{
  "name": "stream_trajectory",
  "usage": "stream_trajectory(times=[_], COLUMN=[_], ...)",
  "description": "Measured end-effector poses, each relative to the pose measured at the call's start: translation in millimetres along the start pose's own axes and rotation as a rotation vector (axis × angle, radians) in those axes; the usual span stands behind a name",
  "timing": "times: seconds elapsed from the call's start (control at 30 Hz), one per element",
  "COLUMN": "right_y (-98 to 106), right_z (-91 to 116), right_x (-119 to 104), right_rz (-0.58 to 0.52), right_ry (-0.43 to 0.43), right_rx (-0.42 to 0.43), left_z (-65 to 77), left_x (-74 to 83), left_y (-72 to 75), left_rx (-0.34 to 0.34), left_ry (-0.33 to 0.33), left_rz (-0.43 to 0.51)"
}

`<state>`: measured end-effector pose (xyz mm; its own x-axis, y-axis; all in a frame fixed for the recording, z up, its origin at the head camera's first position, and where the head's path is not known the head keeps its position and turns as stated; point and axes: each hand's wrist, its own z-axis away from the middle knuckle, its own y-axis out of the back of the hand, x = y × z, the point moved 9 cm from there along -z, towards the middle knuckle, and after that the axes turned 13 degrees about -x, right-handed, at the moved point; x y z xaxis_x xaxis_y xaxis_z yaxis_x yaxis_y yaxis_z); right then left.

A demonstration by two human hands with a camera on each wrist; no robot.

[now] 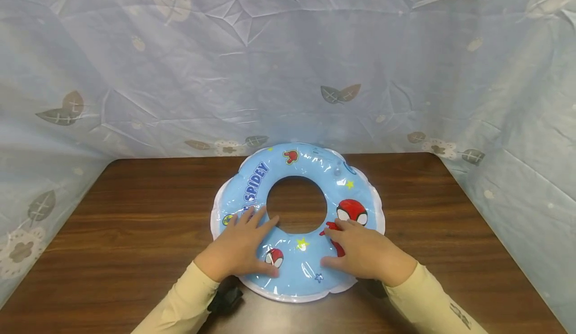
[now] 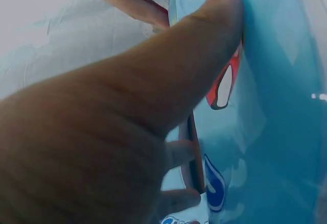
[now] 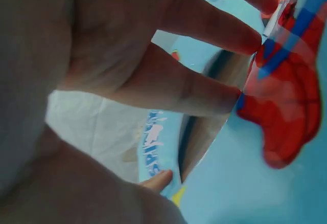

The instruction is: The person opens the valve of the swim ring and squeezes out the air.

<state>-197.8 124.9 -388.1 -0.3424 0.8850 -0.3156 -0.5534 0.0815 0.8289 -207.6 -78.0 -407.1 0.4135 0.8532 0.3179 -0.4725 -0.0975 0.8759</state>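
Head view, cloth backdrop (image 1: 270, 49): pale blue-grey, creased, leaf-printed, hanging across the top of the frame and down both sides.
Tabletop (image 1: 135, 229): dark wood grain, spreading across the lower half.
Black object (image 1: 226, 298): bottom, left of centre, tucked by the left wrist and half behind the cream left sleeve (image 1: 184, 299); what it is, I cannot tell.
Blocked sightlines: over in the left wrist view, a big thumb (image 2: 168, 70) cuts right across the ring; in the right wrist view, palm and fingers crowd the left half.
Swim ring (image 1: 297, 269): light blue, lying at lower centre, right under both hands!
Left hand (image 1: 238, 249): fingers spread wide on the ring's lower left.
Right hand (image 1: 366, 251): fingers extended on the lower right, partly covering a red masked figure (image 1: 352, 210); neither hand grips.
Lettering (image 1: 255, 183): "SPIDEY" in blue, upper left of the ring; letters below it slip behind the left fingers.
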Motion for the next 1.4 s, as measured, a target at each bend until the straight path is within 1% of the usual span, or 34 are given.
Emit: stream_trajectory(times=[0.1, 0.3, 0.4, 0.53, 0.7, 0.9, 1.03, 1.13, 1.27, 1.4], right_y=[-3, -7, -7, -10, -13, -9, 2, 10, 12, 10], right_z=[-3, -10, -13, -16, -18, -17, -15, -14, -14, -16], right_x=[1, 5, 5, 2, 2, 9, 18, 24, 35, 42], right_rz=[0.001, -0.018, -0.021, 0.016, 0.046, 0.007, -0.003, 0.015, -0.013, -0.063], right_ry=[-0.008, -0.007, -0.007, 0.001, -0.003, -0.015, -0.008, -0.002, -0.034, -0.075], right_rx=[-0.017, -0.033, -0.018, 0.005, 0.01, -0.01, 0.043, 0.092, 0.102, 0.081], left_z=[-0.1, -0.7, -2.7, -3.9, -2.1, 1.0, 3.0, 4.6, 6.2, 7.4], left_x=[-2.6, -3.1, -3.6, -2.8, -1.2, -2.8, -3.5, -3.8, -5.7, -6.2], left_y=[-1.7, -2.7, -4.8, -6.3, -6.1, -2.0, 4.4, 9.8, 12.7, 11.5], left_rx=[-0.002, -0.005, -0.018, -0.032, -0.037, -0.033, 0.016, 0.08, 0.152, 0.177], left_ry=[0.026, 0.057, 0.08, 0.099, 0.099, 0.064, 0.047, 0.065, 0.135, 0.204], left_rz=[0.004, -0.001, -0.011, -0.016, -0.013, 0.001, 0.014, 0.025, 0.032, 0.041])
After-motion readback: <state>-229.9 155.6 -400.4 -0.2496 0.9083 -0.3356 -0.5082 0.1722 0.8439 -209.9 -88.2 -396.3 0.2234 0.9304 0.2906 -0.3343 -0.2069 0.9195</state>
